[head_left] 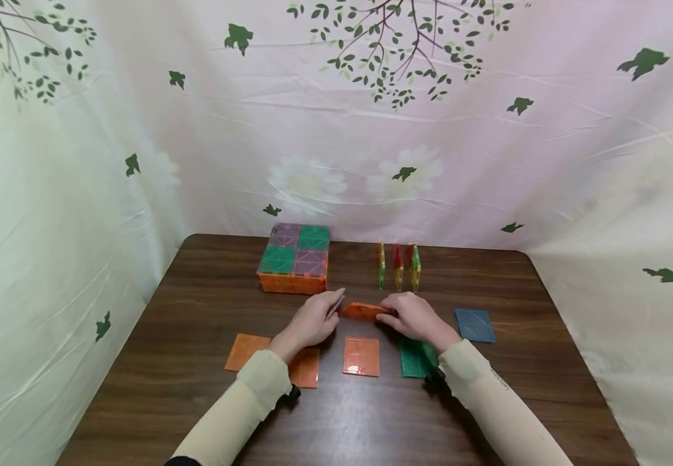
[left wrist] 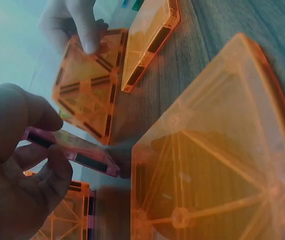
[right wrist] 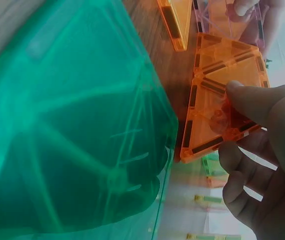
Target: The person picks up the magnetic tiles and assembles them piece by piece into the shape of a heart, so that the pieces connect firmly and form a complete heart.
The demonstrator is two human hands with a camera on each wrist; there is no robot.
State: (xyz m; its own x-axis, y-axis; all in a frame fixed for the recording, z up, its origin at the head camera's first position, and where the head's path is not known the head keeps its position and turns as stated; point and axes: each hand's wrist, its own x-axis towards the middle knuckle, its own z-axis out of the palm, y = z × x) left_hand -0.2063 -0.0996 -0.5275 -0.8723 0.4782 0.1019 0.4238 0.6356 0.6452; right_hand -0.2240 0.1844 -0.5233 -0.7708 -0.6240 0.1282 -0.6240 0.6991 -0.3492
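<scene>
An orange magnetic tile (head_left: 364, 311) stands on edge near the middle of the table, and my right hand (head_left: 411, 316) pinches its right end. Thumb in front and fingers behind show on this tile (right wrist: 220, 90) in the right wrist view. To its left, my left hand (head_left: 312, 318) holds a purple magnetic tile (head_left: 334, 308) between thumb and fingers, tilted up. In the left wrist view the purple tile (left wrist: 77, 152) is close beside the orange one (left wrist: 90, 82). A flat orange tile (head_left: 362, 356) lies just in front of both hands.
Two more orange tiles (head_left: 248, 351) lie left, partly under my left forearm. A green tile (head_left: 417, 360) is beneath my right wrist, a blue tile (head_left: 475, 325) farther right. Behind stand a box of tiles (head_left: 292, 283) with a purple-green top and three upright tile panels (head_left: 398, 266).
</scene>
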